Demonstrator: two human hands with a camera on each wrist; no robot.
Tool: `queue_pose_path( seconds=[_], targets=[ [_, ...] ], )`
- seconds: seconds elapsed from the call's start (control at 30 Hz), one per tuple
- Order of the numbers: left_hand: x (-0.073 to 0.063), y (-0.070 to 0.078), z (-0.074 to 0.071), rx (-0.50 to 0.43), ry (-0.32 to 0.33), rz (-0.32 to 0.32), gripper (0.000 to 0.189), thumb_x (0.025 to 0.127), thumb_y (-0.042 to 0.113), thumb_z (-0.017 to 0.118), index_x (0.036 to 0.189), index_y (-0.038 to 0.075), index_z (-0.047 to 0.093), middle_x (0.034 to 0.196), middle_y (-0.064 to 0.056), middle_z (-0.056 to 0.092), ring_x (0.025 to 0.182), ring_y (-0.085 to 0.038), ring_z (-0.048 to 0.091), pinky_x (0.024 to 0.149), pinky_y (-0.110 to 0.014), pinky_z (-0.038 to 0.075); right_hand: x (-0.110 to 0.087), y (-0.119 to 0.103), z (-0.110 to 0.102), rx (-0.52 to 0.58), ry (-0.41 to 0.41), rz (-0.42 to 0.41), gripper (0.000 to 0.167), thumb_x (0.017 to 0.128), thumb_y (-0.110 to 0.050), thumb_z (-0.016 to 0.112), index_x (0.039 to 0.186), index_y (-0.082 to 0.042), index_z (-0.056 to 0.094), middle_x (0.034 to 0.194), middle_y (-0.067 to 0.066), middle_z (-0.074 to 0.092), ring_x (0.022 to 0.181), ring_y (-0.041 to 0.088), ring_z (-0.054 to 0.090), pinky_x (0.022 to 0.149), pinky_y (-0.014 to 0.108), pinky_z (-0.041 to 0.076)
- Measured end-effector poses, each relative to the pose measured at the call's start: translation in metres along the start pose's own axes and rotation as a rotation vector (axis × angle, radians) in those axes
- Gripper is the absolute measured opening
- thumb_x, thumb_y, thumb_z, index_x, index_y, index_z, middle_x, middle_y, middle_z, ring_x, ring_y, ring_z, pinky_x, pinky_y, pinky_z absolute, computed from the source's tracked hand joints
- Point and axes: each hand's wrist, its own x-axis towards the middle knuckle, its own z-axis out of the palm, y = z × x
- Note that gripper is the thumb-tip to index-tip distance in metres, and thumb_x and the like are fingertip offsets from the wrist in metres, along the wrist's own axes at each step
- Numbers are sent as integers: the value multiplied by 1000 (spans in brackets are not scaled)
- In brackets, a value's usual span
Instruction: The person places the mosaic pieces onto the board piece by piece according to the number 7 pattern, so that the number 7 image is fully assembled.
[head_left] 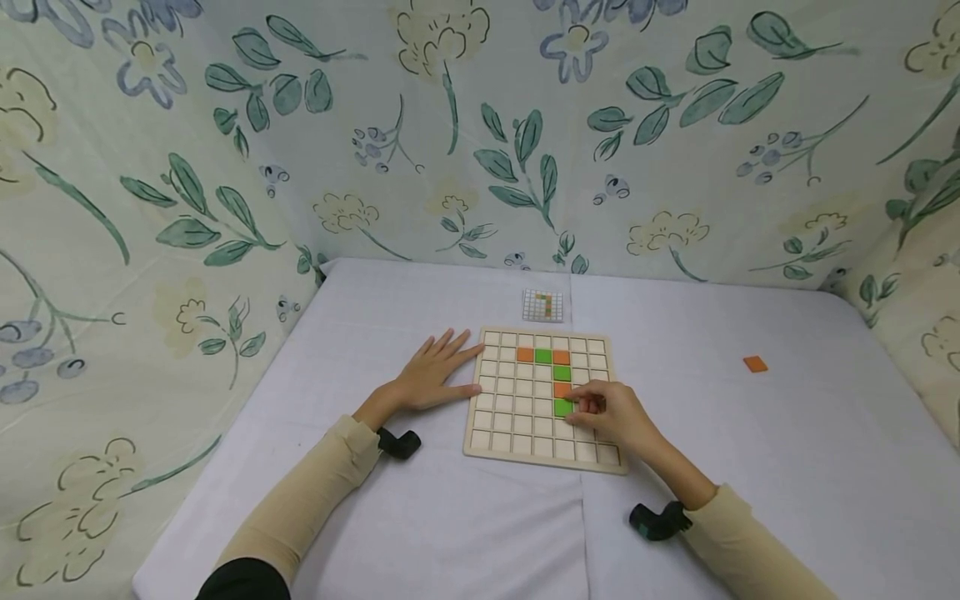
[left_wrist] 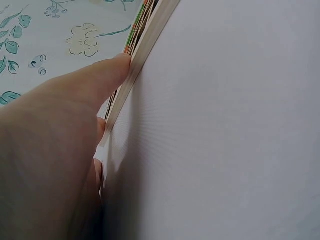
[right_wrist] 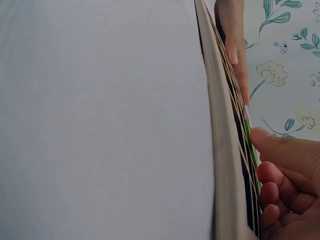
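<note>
A square wooden grid board (head_left: 543, 459) lies on the white cloth. Its cells hold orange and green square tiles: a short row near the top, with a column running down from the row's right end. My right hand (head_left: 611, 412) pinches the lowest green tile (head_left: 562, 407) of that column between thumb and index finger, at its cell; the other fingers curl in. In the right wrist view, the thumb (right_wrist: 262, 137) meets the green edge. My left hand (head_left: 430, 375) is spread flat beside the board, its thumb (left_wrist: 112, 72) and fingertips touching the left edge.
A small card (head_left: 542, 306) printed with a grid pattern in orange and green lies behind the board. One loose orange tile (head_left: 755, 364) is on the cloth at the right. Floral fabric (head_left: 450, 167) hangs around the back and sides of the table.
</note>
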Motion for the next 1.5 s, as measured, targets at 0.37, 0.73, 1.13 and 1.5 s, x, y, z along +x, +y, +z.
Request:
queue_pose_path(
  seconds=[0.37,0.73,1.13,1.5],
  targets=[
    [-2,2,-2,-22,0,15,84,92,77,38,161,33,18,167,-1,2,152,-28,-6,119,-50,-6,-2,5,-25,46,78,-27,29,82,-10,83,107,1,75,76,2,60,69,17,52,58,21,44],
    [-2,1,-1,-20,12,14,83,92,77,38,161,33,18,167,-2,3,152,-27,-7,119,-50,-6,-11,18,-63,11,240,56,37,86,-19,81,114,3,72,84,9,60,72,20,49,55,21,41],
    [-4,2,-3,-22,8,20,84,92,76,38,161,31,19,167,-3,3,152,-30,-5,119,-51,-4,-25,47,-109,-44,386,172,49,89,-35,77,121,1,70,88,4,60,79,14,48,58,17,41],
    [-2,2,-4,-19,6,24,83,93,76,37,161,32,17,167,-4,3,152,-29,-5,119,-50,-5,-35,78,-144,66,523,350,58,87,-37,79,126,4,64,89,-9,56,84,10,47,59,10,41]
  ],
)
